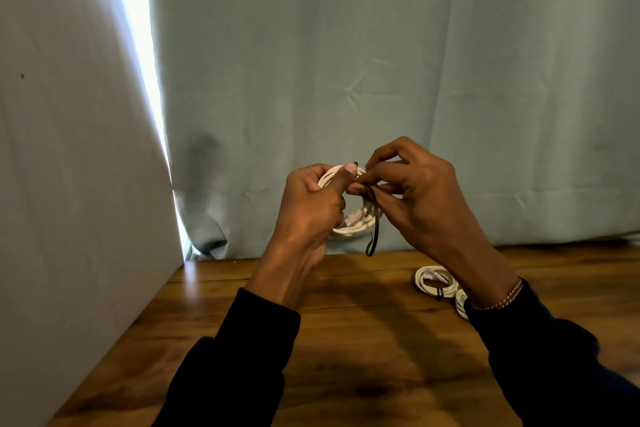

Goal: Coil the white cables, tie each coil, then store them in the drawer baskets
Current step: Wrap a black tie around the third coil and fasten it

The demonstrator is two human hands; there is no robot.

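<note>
White cable coil, light and springy, gripped by left hand above the table; right hand fingers pinching black tie.

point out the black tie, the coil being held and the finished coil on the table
black tie [376,218]: head view, on its hanging strand below the hands.
held coil [353,227]: head view, on its lower white loops.
finished coil [420,279]: head view, on its left rim.

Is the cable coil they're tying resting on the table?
No, the white cable coil is held up in the air by the left hand and right hand, above the wooden table.
</note>
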